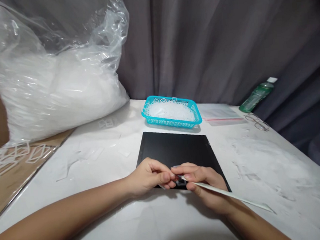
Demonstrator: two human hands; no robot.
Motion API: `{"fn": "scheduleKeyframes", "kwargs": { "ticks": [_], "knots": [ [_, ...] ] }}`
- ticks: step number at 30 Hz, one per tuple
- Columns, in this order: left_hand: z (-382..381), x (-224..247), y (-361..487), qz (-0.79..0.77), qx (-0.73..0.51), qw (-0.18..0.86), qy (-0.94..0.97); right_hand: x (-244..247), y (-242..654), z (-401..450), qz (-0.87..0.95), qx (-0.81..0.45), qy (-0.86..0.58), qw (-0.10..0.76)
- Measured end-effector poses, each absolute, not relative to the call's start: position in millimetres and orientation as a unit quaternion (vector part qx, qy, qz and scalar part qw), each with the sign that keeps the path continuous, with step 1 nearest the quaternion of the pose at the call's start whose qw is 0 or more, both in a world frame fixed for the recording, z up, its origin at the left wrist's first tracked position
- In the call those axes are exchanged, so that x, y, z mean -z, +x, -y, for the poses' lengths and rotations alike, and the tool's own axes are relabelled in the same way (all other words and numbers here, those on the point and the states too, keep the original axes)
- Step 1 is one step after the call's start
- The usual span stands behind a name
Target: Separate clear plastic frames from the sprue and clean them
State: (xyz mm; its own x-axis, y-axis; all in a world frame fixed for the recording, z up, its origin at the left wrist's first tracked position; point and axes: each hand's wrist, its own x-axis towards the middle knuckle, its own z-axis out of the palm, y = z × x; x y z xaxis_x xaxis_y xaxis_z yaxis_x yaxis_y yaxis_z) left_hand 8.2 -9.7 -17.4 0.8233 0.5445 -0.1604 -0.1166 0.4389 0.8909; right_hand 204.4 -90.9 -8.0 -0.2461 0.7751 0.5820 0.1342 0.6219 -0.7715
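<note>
Seemingly I'm mid-piece, left hand (150,176) pinching a small frame (181,185), right hand (208,177) closed on a white tool (242,199), unsure whether the basket (174,124) holds finished pieces.

Honestly, we're not making out any legible text, brand or number here. The closest we're getting is the green bottle (257,95) leaning over at the back right of the table (120,225): we're seeing some pale markings on its side, but they're coming out too small and blurry, so we're not getting a single letter out of them.
</note>
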Motion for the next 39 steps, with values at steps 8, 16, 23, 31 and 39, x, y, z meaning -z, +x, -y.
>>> {"fn": "scheduleKeyframes", "kwargs": {
  "ticks": [8,16,23,31,39],
  "knots": [
    [8.4,16.1,8.3,-0.209,-0.203,0.823,0.488,9.9,205.1,90.7,0.733,-0.305,-0.324,0.515],
    [9.0,19.4,10.5,-0.216,-0.201,0.828,0.477,9.3,203.7,88.0,0.792,-0.177,-0.337,0.477],
    [10.2,18.6,10.8,-0.234,-0.209,0.828,0.464,7.2,197.6,86.4,0.787,-0.035,-0.373,0.491],
    [9.3,15.9,9.8,-0.237,-0.212,0.823,0.470,0.6,204.7,91.3,0.745,-0.123,-0.387,0.530],
    [7.9,16.0,9.5,-0.204,-0.220,0.823,0.482,3.2,198.3,91.2,0.736,-0.208,-0.347,0.543]
  ]
}}
